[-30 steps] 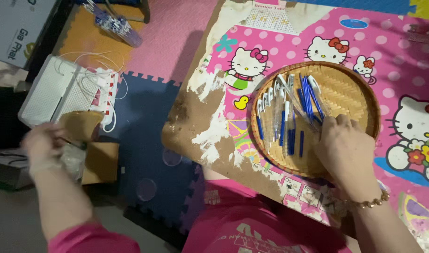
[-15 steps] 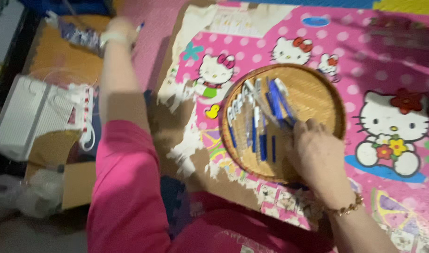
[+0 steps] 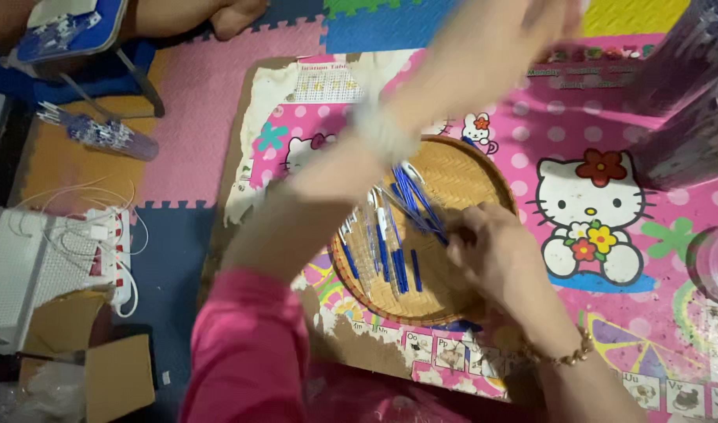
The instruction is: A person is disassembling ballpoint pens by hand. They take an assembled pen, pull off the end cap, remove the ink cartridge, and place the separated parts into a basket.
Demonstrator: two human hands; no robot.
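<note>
A round woven basket (image 3: 461, 168) lies on a pink cartoon-cat play table (image 3: 531, 117) and holds several blue-and-white pens (image 3: 386, 243). My right hand (image 3: 496, 254) rests inside the basket, its fingers closed around the ends of a fanned bunch of blue pens (image 3: 417, 200). My left arm, in a pink sleeve (image 3: 245, 352), crosses over the basket. My left hand (image 3: 543, 19) is a blur at the upper right, above the table's far side. Whether it holds anything is unclear.
Stacked clear purple containers (image 3: 688, 94) stand at the right, with a round clear lid (image 3: 715, 262) below them. A bundle of pens (image 3: 100, 133) lies on the orange mat at left. A white power strip (image 3: 112, 258) and cardboard box (image 3: 116, 376) sit lower left. Another person's foot (image 3: 233, 12) is at the top.
My left arm has swung from the far left, near the pen bundle, across the basket to the upper right. My right hand has stayed in the basket on the pens.
</note>
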